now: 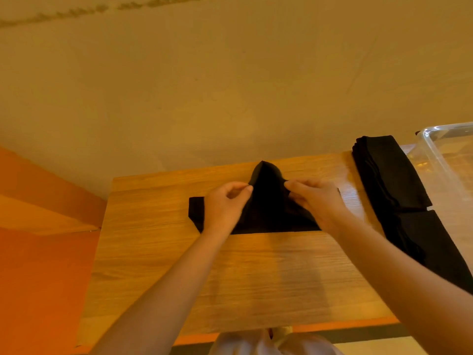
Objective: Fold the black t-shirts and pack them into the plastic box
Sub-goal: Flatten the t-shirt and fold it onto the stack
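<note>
A black t-shirt (268, 201) lies partly folded in the middle of the wooden table (230, 278), its centre raised into a peak. My left hand (225, 206) pinches the cloth on the peak's left side. My right hand (317, 201) pinches it on the right side. Both forearms reach in from the bottom of the view. More black t-shirts (394, 185) lie folded in a long pile at the table's right. The clear plastic box (442, 155) stands at the far right, partly cut off by the frame edge.
A pale wall rises right behind the table's far edge. An orange surface (38, 278) lies to the left of the table, lower down. The front half of the table shows bare wood.
</note>
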